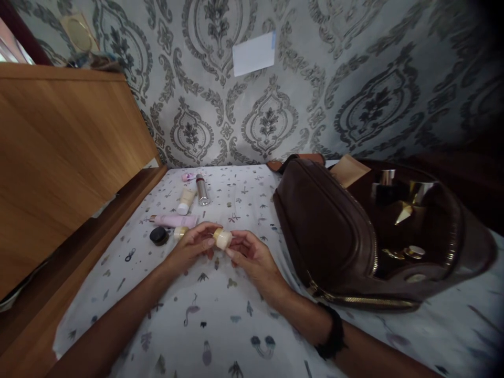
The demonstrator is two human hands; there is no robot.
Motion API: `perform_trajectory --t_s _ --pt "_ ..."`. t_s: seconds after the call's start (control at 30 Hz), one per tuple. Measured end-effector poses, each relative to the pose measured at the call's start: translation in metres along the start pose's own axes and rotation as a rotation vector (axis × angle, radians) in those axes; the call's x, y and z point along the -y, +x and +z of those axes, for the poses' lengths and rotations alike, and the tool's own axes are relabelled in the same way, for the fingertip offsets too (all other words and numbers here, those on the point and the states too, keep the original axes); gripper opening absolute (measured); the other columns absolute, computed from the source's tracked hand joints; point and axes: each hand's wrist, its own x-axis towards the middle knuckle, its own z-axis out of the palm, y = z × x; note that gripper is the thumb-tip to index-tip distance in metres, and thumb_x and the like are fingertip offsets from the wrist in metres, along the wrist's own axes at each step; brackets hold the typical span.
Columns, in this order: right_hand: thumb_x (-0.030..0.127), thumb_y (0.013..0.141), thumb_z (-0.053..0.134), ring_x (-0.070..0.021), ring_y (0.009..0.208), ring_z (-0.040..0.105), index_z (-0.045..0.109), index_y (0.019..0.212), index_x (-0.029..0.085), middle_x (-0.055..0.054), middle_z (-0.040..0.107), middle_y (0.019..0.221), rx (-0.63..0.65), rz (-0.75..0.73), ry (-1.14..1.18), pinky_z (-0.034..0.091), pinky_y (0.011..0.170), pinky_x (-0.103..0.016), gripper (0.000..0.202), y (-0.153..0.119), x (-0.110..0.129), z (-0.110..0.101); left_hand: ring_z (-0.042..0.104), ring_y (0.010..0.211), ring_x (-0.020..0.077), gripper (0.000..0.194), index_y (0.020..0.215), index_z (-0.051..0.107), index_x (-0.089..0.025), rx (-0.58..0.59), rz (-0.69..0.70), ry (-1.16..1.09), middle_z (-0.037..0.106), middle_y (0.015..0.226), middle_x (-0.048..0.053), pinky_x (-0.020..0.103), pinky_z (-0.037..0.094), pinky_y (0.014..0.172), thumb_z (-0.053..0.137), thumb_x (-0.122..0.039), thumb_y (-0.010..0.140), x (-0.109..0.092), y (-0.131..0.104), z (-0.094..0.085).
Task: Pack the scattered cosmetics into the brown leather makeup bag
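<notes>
Your left hand (pixel 192 244) and right hand (pixel 255 261) pinch the small jar (pixel 223 239) together in their grip, its gold end leftward and white end rightward, the open brown bag (pixel 323 215) nearer your right hand.

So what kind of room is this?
Probably a bedroom: a white printed sheet seems spread over a bed, ornate damask wallpaper covers the wall behind, and a wooden furniture panel stands alongside.

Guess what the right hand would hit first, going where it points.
The right hand would meet the small jar it holds; beyond that, probably the left hand, though depth is unclear.
</notes>
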Motion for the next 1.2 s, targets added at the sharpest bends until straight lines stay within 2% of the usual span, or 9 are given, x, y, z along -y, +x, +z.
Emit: perform_trajectory --t_s 0.33,0.6,0.77,0.9,1.07,1.2 --pt "0.035 0.072 0.08 -0.0131 0.073 0.058 0.062 0.105 0.023 0.0 0.065 0.092 -0.02 -0.015 -0.017 0.045 0.061 -0.026 0.039 -0.001 0.002 0.001 0.061 0.087 0.0167 0.036 0.116 0.066 -0.021 0.102 0.004 -0.105 0.065 0.101 0.006 0.024 0.055 0.064 0.075 -0.027 0.082 -0.002 0.0 0.001" --pt "0.034 0.073 0.079 -0.0134 0.075 0.057 0.063 0.104 0.024 0.0 0.065 0.091 0.002 -0.039 0.0 0.045 0.061 -0.025 0.036 0.0 0.0 0.001 0.062 0.081 0.0159 0.033 0.113 0.066 -0.02 0.078 -0.007 -0.101 0.065 0.098 0.005 0.027 0.057 0.065 0.075 -0.03 0.083 -0.001 -0.001 0.0" --pt "0.035 0.073 0.079 -0.014 0.077 0.058 0.061 0.104 0.023 0.0 0.064 0.09 0.017 -0.034 0.005 0.045 0.059 -0.024 0.038 -0.001 0.002 0.002 0.061 0.078 0.0145 0.035 0.11 0.067 -0.019 0.011 -0.03 -0.07 0.063 0.095 0.005 0.024 0.055 0.062 0.077 -0.036 0.08 -0.002 -0.001 0.002" --pt "0.034 0.07 0.079 -0.0132 0.073 0.058 0.06 0.101 0.022 0.001 0.062 0.084 0.019 -0.027 0.02 0.045 0.057 -0.023 0.038 -0.003 0.002 0.005 0.059 0.077 0.0154 0.039 0.108 0.068 -0.019 -0.046 -0.049 0.005 0.063 0.093 0.005 0.024 0.053 0.059 0.076 -0.044 0.079 -0.003 -0.003 0.004" --pt "0.03 0.062 0.079 -0.013 0.071 0.058 0.058 0.101 0.023 0.002 0.063 0.086 0.02 0.011 0.083 0.043 0.053 -0.022 0.045 -0.004 0.0 0.008 0.058 0.071 0.014 0.037 0.108 0.067 -0.02 -0.102 -0.085 0.201 0.066 0.098 0.005 0.024 0.051 0.062 0.071 -0.047 0.083 -0.011 -0.005 0.006" --pt "0.026 0.057 0.079 -0.0138 0.072 0.056 0.057 0.098 0.022 0.002 0.061 0.084 -0.033 0.013 0.089 0.042 0.054 -0.021 0.047 -0.002 -0.004 0.008 0.062 0.072 0.0164 0.039 0.11 0.067 -0.021 -0.087 -0.089 0.348 0.068 0.098 0.005 0.026 0.053 0.065 0.071 -0.048 0.082 -0.021 -0.003 0.01"
